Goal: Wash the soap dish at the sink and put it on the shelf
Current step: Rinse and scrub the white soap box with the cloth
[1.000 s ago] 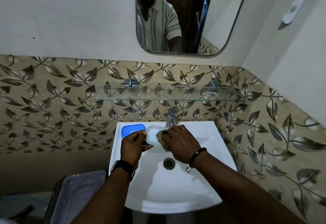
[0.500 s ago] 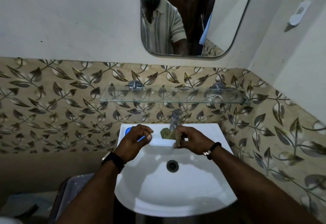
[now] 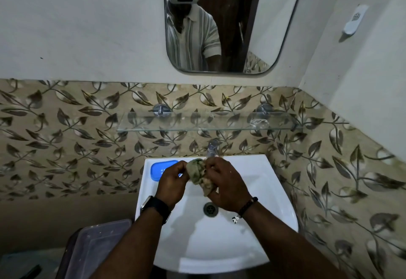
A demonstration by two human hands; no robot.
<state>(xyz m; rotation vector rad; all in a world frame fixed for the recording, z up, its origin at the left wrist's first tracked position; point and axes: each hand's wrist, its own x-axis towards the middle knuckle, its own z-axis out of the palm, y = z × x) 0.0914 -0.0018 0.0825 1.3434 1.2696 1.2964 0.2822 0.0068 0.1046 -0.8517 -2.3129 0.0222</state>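
Note:
The blue soap dish (image 3: 161, 170) lies on the back left corner of the white sink (image 3: 219, 245); its right end is hidden by my left hand. Both hands meet over the basin, just in front of the tap (image 3: 212, 148). Between them is a crumpled greenish scrub pad (image 3: 197, 172). My left hand (image 3: 173, 184) pinches its left edge. My right hand (image 3: 226, 186) grips its right and lower part. The glass shelf (image 3: 197, 125) on the tiled wall above the tap is bare apart from a small clear thing at its right end.
The drain (image 3: 210, 208) shows just below my hands. A lidded plastic container (image 3: 94, 248) stands low to the left of the sink. A mirror (image 3: 230, 37) hangs above the shelf, and the side wall closes in on the right.
My left hand has come off the sink's back rim by the blue dish and joined my right hand on the scrub pad. The pad is now lifted off the rim.

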